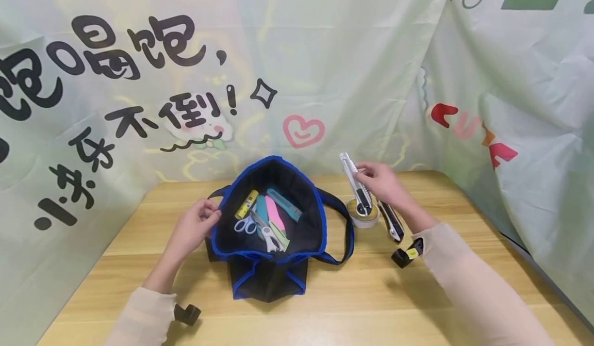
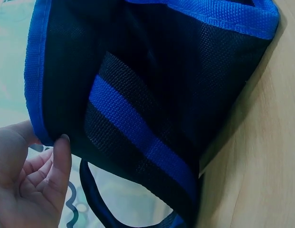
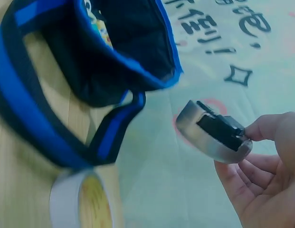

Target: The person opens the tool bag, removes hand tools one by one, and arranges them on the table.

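A black bag with blue trim (image 1: 274, 170) stands open on the table. My left hand (image 1: 192, 227) pinches its left rim, thumb against the cloth in the left wrist view. My right hand (image 1: 382, 183) holds a silver utility knife (image 1: 355, 183) to the right of the bag, its long body pointing up and away. Inside the bag lie a yellow tube (image 1: 246, 204), light-blue-handled scissors (image 1: 245, 226), a teal tool (image 1: 285, 205), a pink item (image 1: 275, 214) and a white-handled tool (image 1: 270, 240); some overlap, partly hidden.
A roll of tape (image 1: 364, 223) sits below the held knife. Beside it lies a second, black-and-silver utility knife (image 1: 392, 223). The bag's strap (image 1: 349, 232) loops out rightward near the tape. A printed cloth (image 1: 348, 78) hangs behind the wooden table (image 1: 352, 305).
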`<state>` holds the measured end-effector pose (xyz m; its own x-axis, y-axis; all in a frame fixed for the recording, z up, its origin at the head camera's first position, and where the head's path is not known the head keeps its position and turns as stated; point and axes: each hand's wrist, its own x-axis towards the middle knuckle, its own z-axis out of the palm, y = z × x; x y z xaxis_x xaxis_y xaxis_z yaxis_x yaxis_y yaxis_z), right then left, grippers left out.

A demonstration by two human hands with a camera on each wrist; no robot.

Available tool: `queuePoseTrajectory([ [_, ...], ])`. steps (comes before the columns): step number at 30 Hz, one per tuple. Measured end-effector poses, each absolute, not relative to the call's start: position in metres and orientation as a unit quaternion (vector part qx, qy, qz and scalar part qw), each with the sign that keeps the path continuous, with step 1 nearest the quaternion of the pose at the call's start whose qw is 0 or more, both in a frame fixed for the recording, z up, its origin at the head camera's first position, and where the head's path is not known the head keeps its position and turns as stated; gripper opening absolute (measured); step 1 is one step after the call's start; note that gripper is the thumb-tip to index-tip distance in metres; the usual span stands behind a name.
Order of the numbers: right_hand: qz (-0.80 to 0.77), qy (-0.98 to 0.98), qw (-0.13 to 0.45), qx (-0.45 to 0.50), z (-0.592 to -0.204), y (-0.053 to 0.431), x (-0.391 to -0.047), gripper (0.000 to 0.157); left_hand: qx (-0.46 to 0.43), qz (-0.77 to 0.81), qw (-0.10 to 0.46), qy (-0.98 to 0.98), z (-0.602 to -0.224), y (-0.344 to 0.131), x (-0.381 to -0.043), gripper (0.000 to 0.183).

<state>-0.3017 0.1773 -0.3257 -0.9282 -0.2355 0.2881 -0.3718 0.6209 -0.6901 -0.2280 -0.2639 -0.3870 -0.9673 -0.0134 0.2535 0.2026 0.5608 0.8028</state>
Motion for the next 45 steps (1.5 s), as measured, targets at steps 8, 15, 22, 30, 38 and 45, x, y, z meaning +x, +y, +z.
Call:
queuePoseTrajectory([
  [8,0.412,-0.898,0.087,0.125,-0.339,0.220,-0.297,0.038,-0.051,-0.466,0.119,-0.875,-0.386,-0.264,-0.228,0.019],
  [15,0.432,-0.892,0.089,0.096,-0.355,0.254,-0.293,0.043,-0.051,-0.462,0.119,-0.877,-0.387,-0.263,-0.229,0.020],
  [22,0.443,-0.887,0.105,0.073,-0.373,0.281,-0.291,0.044,-0.050,-0.459,0.121,-0.879,-0.387,-0.262,-0.228,0.019],
  [30,0.398,-0.912,0.089,0.039,-0.395,0.300,-0.290,0.046,-0.051,-0.455,0.122,-0.881,-0.387,-0.261,-0.228,0.019],
  [38,0.383,-0.921,0.065,0.026,-0.412,0.311,-0.294,0.053,-0.047,-0.452,0.121,-0.882,-0.388,-0.260,-0.228,0.019],
  [45,0.381,-0.923,0.052,0.022,-0.422,0.317,-0.299,0.053,-0.048,-0.453,0.122,-0.882,-0.389,-0.261,-0.229,0.018],
])
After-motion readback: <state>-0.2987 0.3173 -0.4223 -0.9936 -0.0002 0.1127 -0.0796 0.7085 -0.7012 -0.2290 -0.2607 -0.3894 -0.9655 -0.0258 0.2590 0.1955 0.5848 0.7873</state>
